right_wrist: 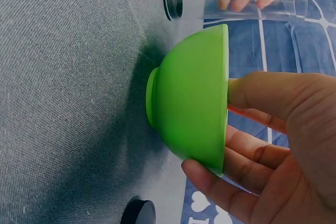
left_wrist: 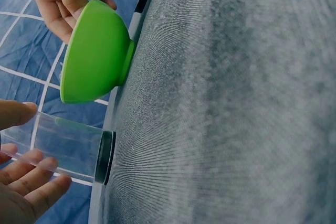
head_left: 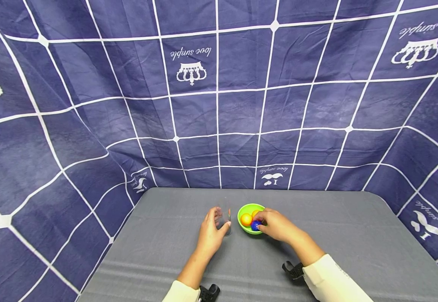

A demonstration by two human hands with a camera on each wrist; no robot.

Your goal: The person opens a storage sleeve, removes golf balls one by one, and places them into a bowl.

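A light green bowl [head_left: 243,228] stands on the grey table with orange-yellow balls [head_left: 246,219] and a dark blue ball [head_left: 256,225] in it. My right hand [head_left: 277,225] reaches over the bowl's right rim, thumb and fingertips pinching the blue ball. In the right wrist view the bowl [right_wrist: 191,98] hides the ball, and one finger lies along its outer wall. Left of the bowl stands a clear cylindrical cup [head_left: 227,230] with a dark base. My left hand [head_left: 210,233] holds it, thumb on the near side and fingers curled round the far side [left_wrist: 68,142].
The grey cloth-covered table [head_left: 158,247] runs to a dark blue curtain [head_left: 241,109] with white grid lines at the back and sides. A dark, round-edged thing [right_wrist: 140,212] is cut off at the bottom of the right wrist view. Black wrist mounts [head_left: 292,270] sit below both forearms.
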